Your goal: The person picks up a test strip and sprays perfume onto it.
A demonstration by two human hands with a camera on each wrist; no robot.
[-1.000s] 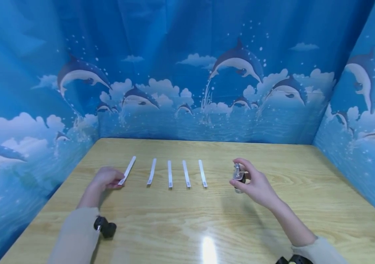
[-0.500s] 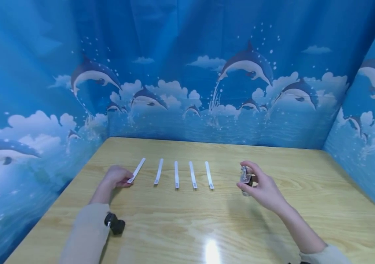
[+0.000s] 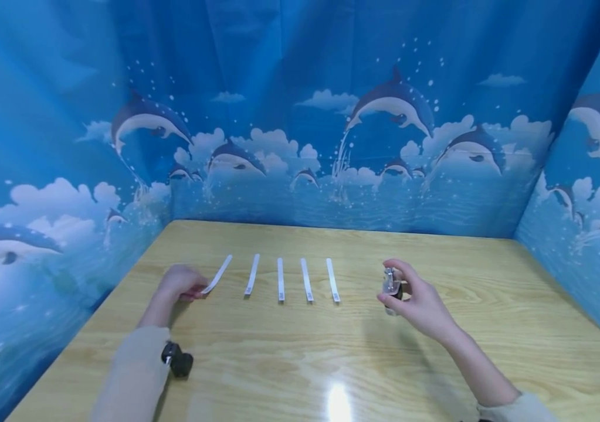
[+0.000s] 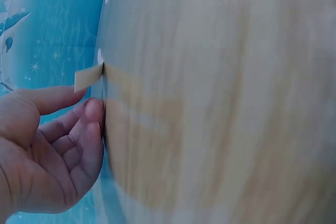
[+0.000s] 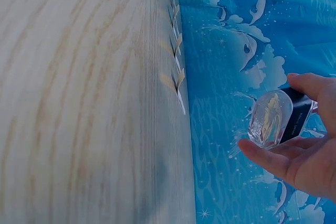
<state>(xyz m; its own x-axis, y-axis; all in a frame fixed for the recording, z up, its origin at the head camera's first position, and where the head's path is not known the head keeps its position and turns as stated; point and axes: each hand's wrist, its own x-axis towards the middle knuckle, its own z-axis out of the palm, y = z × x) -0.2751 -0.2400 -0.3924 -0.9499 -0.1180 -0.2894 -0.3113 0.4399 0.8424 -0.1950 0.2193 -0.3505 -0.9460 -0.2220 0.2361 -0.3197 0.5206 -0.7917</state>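
My left hand point(image 3: 182, 281) pinches the near end of the leftmost white paper strip point(image 3: 220, 272), at the left of the wooden table. That strip bows upward toward my fingertips. In the left wrist view, the thumb and curled fingers of my left hand point(image 4: 52, 150) are close to the tabletop, and the thumb tip overlaps a raised strip end point(image 4: 88, 78). At the right, my right hand point(image 3: 421, 302) holds a small clear glass perfume bottle point(image 3: 390, 284) above the table. The right wrist view shows the bottle's dark band point(image 5: 297, 114) between thumb and fingers.
Several more white strips lie in a row, among them a second strip point(image 3: 252, 275) and the rightmost strip point(image 3: 333, 280). Their near ends bend up off the wooden table point(image 3: 278, 351). A blue dolphin-print curtain point(image 3: 257, 193) stands behind and at both sides.
The leftmost strip, straight before, now curves up at its near end in my left fingers. The head view shifted, then steadied. My right hand still holds the bottle in nearly the same place.
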